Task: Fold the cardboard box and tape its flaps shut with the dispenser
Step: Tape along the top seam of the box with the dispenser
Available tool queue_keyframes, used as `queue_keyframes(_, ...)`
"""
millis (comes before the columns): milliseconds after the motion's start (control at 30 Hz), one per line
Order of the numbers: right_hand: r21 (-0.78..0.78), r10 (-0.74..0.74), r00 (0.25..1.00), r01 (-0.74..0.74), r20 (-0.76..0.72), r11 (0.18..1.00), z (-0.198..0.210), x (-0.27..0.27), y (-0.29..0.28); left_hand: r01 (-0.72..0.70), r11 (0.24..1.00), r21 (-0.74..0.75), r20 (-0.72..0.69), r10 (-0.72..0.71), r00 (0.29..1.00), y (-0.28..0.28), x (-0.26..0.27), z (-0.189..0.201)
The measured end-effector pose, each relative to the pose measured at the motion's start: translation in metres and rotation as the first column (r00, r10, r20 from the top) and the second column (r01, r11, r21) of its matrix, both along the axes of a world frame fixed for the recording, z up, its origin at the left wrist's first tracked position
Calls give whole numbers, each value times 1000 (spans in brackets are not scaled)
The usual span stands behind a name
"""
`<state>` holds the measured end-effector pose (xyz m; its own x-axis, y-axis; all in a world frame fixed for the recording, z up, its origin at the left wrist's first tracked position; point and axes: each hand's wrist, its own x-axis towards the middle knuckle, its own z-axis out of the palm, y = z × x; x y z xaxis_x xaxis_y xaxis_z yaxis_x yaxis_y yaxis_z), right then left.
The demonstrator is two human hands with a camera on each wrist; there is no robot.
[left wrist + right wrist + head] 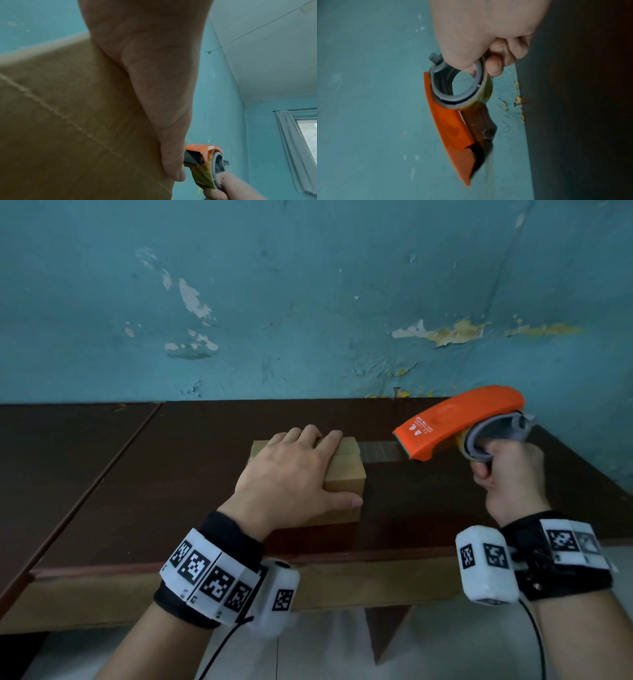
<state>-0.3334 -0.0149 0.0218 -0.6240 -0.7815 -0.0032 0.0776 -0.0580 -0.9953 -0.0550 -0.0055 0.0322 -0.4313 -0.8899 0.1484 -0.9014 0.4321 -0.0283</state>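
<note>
A small tan cardboard box [344, 479] stands on the dark wooden table [171, 491] with its flaps folded down. My left hand [294, 474] lies flat on top of it, fingers straight, thumb along the near edge; in the left wrist view the box [68, 121] fills the lower left under the palm [154, 67]. My right hand [507, 474] grips the orange tape dispenser [455, 422] to the right of the box, above the table. A strip of clear tape [378, 451] stretches from the box's top to the dispenser's blade. The right wrist view shows the dispenser [453, 128] held by its grey ring.
A peeling blue wall [308, 302] rises right behind the table. The table's front edge [239, 563] runs just before my wrists. A second tabletop [51, 457] adjoins on the left. A curtained window [300, 142] shows in the left wrist view.
</note>
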Motion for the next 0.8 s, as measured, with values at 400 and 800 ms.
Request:
queue_keyframes(400, 75, 75, 837, -41, -541, 996, -16, 11, -4, -4, 1000, -23, 10, 5, 1000, 0, -1, -1)
queue_keyframes(800, -34, 7, 763, -38, -646, 999, -16, 33, -6, 2, 999, -44, 28, -1, 1000, 0, -1, -3)
